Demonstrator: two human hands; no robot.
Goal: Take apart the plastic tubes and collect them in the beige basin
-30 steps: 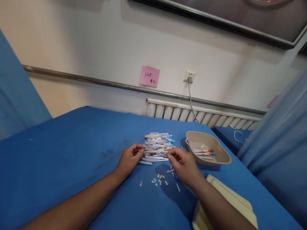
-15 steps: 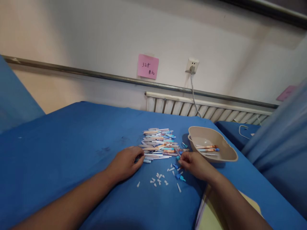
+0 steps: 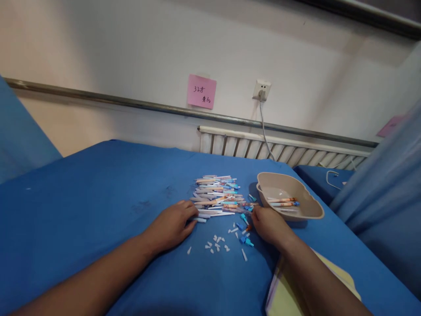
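Slim pens or pen barrels (image 3: 213,193), in white, beige, grey and orange, lie side by side in a loose pile. At the pile's near left end rests my left hand (image 3: 176,221), fingers loosely curled with a gap to the thumb, beside a pale blue barrel (image 3: 200,220). My right hand (image 3: 269,223) is at the pile's right end, fingers bent together by some blue pieces (image 3: 247,208); what they hold, if anything, is hidden. Just left of it lie a teal piece with a stem (image 3: 244,218), more blue pieces (image 3: 243,239) and an orange-brown piece (image 3: 248,228).
Small white cone-shaped tips (image 3: 217,247) are scattered in front of the pile. A beige basin (image 3: 309,204) holding several pens stands behind my right hand. Under my right forearm lies a yellowish flat item (image 3: 286,285). A blue sheet (image 3: 98,197) covers the surface.
My right hand has shifted slightly right and away from me. The teal piece and an orange-brown piece beside it now show more fully. My left hand stays nearly in place.
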